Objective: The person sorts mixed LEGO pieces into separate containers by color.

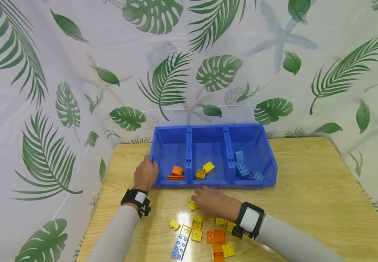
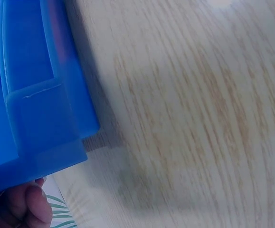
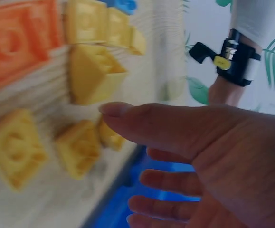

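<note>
My left hand (image 1: 146,174) grips the left side wall of a blue storage bin (image 1: 169,135); in the left wrist view its curled fingers (image 2: 36,205) sit against the bin's edge. The right hand (image 1: 213,202) is low over the table, just in front of the middle bin (image 1: 208,138). Its thumb and fingers are apart with nothing between them in the right wrist view. By its fingertips lies a yellow toy brick (image 1: 193,205). More yellow bricks (image 1: 197,222) lie in front of it, partly hidden by the hand and wrist.
Three joined bins contain orange bricks (image 1: 177,170) at left, yellow bricks (image 1: 209,167) in the middle and blue bricks (image 1: 242,168) at right. Orange bricks (image 1: 219,236) and a long blue brick (image 1: 179,247) lie on the wooden table (image 1: 313,189). A leaf-print cloth (image 1: 182,72) hangs behind.
</note>
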`<state>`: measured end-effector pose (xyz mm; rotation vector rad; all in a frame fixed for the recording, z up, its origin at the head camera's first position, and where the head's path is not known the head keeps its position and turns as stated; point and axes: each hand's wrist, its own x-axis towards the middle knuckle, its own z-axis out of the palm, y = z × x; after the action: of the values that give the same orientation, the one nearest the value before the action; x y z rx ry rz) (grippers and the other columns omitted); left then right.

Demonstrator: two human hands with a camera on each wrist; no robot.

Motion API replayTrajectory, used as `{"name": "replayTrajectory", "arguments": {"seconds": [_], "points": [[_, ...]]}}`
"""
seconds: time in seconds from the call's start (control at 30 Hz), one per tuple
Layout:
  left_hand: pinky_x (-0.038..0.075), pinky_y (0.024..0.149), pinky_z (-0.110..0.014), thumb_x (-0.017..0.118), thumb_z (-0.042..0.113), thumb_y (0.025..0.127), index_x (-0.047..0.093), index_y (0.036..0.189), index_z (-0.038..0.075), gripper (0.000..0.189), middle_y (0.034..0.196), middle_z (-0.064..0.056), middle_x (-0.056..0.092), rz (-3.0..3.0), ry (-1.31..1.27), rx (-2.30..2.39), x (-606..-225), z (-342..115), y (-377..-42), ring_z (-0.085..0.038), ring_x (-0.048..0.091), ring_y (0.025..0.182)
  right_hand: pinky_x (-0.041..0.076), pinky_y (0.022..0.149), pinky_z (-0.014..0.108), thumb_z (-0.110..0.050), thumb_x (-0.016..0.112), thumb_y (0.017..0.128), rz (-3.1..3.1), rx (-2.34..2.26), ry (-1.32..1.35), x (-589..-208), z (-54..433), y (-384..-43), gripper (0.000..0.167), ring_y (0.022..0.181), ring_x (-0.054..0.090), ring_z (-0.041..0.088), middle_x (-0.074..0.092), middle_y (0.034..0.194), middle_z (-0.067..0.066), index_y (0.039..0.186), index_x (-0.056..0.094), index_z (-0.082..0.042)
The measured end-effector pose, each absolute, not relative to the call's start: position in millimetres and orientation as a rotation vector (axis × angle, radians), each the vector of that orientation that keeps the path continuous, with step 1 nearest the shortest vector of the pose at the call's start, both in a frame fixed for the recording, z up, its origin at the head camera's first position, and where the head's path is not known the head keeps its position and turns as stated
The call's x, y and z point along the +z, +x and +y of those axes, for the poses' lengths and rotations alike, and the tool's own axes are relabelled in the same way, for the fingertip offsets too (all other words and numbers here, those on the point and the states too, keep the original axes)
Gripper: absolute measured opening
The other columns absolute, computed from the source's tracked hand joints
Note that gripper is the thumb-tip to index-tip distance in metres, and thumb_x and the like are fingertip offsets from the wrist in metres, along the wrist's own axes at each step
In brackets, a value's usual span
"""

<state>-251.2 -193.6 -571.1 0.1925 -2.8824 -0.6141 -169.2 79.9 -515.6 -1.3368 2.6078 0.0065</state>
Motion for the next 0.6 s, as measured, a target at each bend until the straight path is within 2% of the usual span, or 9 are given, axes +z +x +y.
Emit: {"name": "replayTrajectory", "arguments": {"seconds": [0.17, 0.43, 0.6], "points": [[0.054, 0.062, -0.056, 0.053, 0.022, 0.103, 0.055, 0.103, -0.001, 0.023, 0.080, -0.025, 0.069, -2.889, 0.208, -0.622, -569.1, -195.2, -252.0, -0.045, 0.071, 0.072, 0.058, 0.089, 0.033, -0.023, 0.083, 0.085, 2.584, 0.006, -1.256, -530.1, 86.4, -169.4, 0.039, 0.095, 0.062, 0.020, 0.068, 0.108, 0.007, 0.118, 0.070, -0.007], [0.055, 0.063, -0.057, 0.052, 0.022, 0.103, 0.055, 0.105, -0.002, 0.024, 0.081, -0.025, 0.070, -2.886, 0.206, -0.631, -568.9, -194.8, -252.3, -0.046, 0.071, 0.074, 0.058, 0.084, 0.031, -0.030, 0.079, 0.090, 2.578, -0.007, -1.177, -548.4, 91.3, -167.2, 0.043, 0.095, 0.059, 0.020, 0.067, 0.114, 0.009, 0.126, 0.067, -0.008], [0.055, 0.063, -0.056, 0.052, 0.022, 0.103, 0.056, 0.106, -0.002, 0.025, 0.082, -0.025, 0.070, -2.893, 0.215, -0.635, -569.8, -193.5, -251.8, -0.045, 0.072, 0.074, 0.058, 0.081, 0.031, -0.021, 0.077, 0.092, 2.587, -0.022, -1.176, -554.1, 93.1, -165.6, 0.035, 0.093, 0.057, 0.020, 0.065, 0.112, 0.008, 0.124, 0.069, -0.012]]}}
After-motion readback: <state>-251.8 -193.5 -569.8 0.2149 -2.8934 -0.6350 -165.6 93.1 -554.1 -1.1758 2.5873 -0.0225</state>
